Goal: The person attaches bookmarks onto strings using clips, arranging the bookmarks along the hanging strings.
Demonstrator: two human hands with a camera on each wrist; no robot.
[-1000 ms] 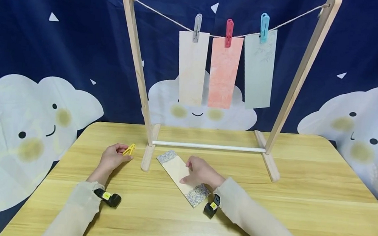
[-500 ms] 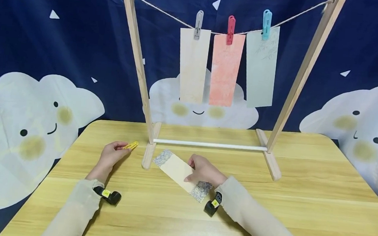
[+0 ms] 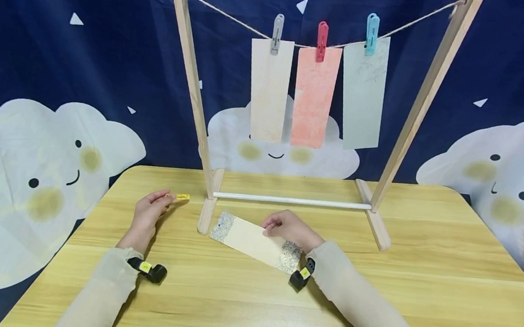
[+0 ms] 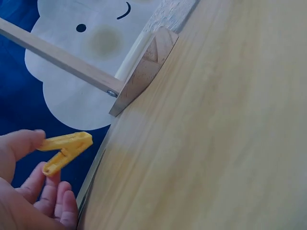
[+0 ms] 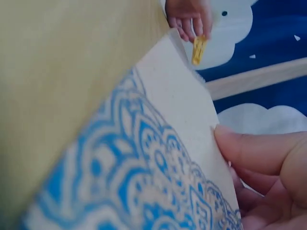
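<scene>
My left hand [image 3: 149, 215] pinches a yellow clothespin [image 4: 69, 149] by its two handle ends, between thumb and fingers, left of the rack's left foot. My right hand [image 3: 292, 228] grips the upper long edge of a cream paper card [image 3: 252, 241] between thumb and fingers. Blue lace-like patterns [image 5: 158, 177] cover both ends of that card, and it slants down to the right over the table in front of the rack. Three cards hang from a twine line [image 3: 228, 21]: a cream one [image 3: 269, 90], a coral one [image 3: 314, 97] and a pale green one [image 3: 363, 97].
The wooden rack [image 3: 414, 109] stands at the back of the table [image 3: 210, 306], with a white bar [image 3: 291, 201] low between its feet. Grey [image 3: 277, 33], red [image 3: 322, 40] and blue [image 3: 372, 34] clothespins hold the hanging cards. Behind is a dark blue curtain with clouds.
My right hand has raised the card's near edge and turned it closer to level, moving slightly right and back. The clothespin in my left hand has turned to point right.
</scene>
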